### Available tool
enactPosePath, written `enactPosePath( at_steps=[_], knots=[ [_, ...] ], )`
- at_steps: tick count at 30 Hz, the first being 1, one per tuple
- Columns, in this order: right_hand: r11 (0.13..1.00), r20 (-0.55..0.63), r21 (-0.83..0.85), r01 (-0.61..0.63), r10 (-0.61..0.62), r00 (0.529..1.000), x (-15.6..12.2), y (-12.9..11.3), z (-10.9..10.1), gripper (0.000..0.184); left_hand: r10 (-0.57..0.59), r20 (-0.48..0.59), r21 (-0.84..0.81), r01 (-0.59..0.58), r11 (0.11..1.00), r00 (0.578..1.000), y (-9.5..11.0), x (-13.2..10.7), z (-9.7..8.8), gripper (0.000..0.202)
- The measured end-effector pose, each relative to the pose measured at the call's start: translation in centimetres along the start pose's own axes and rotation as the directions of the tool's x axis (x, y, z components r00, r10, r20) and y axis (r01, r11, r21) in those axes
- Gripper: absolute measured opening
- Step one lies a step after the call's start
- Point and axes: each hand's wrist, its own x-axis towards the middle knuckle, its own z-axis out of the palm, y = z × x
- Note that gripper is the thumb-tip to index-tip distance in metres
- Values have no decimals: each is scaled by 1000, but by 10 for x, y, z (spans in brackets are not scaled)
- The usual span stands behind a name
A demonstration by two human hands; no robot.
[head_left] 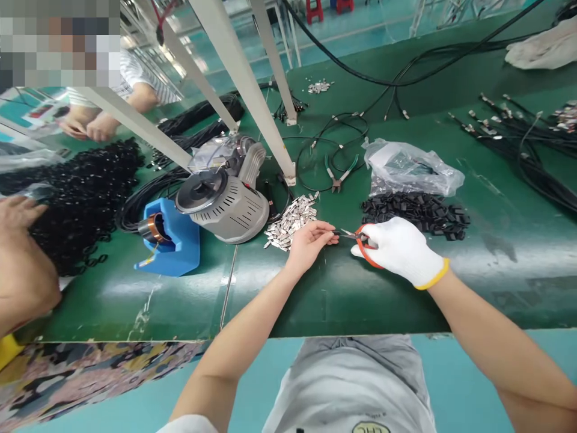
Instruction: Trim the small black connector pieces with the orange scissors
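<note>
Green worktop (324, 304) spreads below both hands — the gloved right hand (401, 249) grips orange-handled snips (360, 237), their slim metal tips beside a small black piece (337, 232) pinched by the bare left hand (311, 243). One blue dispenser (187, 243) holds brown tape (158, 228); a clear bag (412, 168) — contents blurred.

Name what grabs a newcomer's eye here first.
The white-gloved right hand stands out, holding an orange-handled tool beside the bare left hand, over the green table. To their left sit a bulky grey machine and a bright blue holder.
</note>
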Motion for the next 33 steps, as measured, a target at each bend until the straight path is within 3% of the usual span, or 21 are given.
enactPosePath(
  at_steps=[11, 18, 33],
  knots=[
    [990, 33, -133, 53, -49, 998, 0, -8, 9, 41, -17, -15, -173, 14, 985, 1000, -5, -10, -1, 24],
    [990, 105, -125, 62, -49, 993, -1, -6, 12, 43, 15, -18, -153, -18, 988, 1000, 1, -14, 3, 21],
    [988, 54, -141, 59, -51, 997, -4, -8, 19, 44, 39, 13, -97, -37, 995, 999, 6, -23, 11, 27]
  ],
)
